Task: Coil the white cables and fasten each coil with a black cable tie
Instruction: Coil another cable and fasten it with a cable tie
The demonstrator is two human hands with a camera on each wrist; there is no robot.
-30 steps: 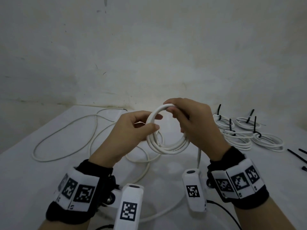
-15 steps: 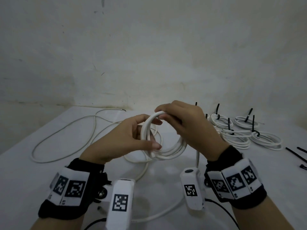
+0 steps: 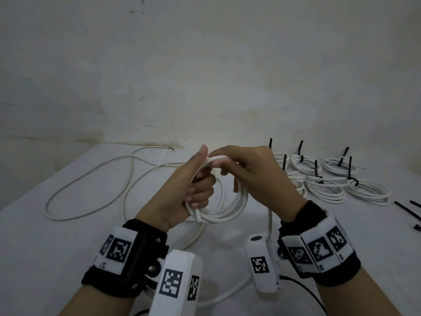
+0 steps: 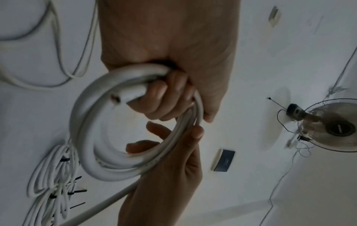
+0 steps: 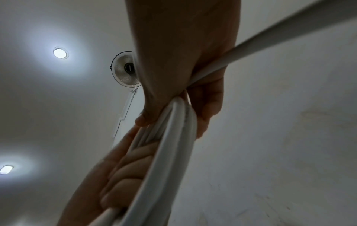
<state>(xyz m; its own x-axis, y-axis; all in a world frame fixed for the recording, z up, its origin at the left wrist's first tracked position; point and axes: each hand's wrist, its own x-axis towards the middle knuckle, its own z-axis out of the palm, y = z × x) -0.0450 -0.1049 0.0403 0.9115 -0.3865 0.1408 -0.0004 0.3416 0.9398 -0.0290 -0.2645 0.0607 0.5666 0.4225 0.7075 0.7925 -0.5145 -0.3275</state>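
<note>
The left hand (image 3: 182, 197) had its fingers curled round the near side of the white coil (image 3: 225, 209), thumb upright against the top loops, with the cut cable end poking out below the fist. The right hand (image 3: 257, 176) pinched the top of the coil between thumb and fingers (the wrist view showed the loops running through its grasp). The coil hung above the table (image 3: 45, 242), its free length trailing down across the surface. Finished coils (image 3: 328, 185), each bound with a black tie, lay to the right, with loose ties (image 3: 407, 210) just beyond them.
</note>
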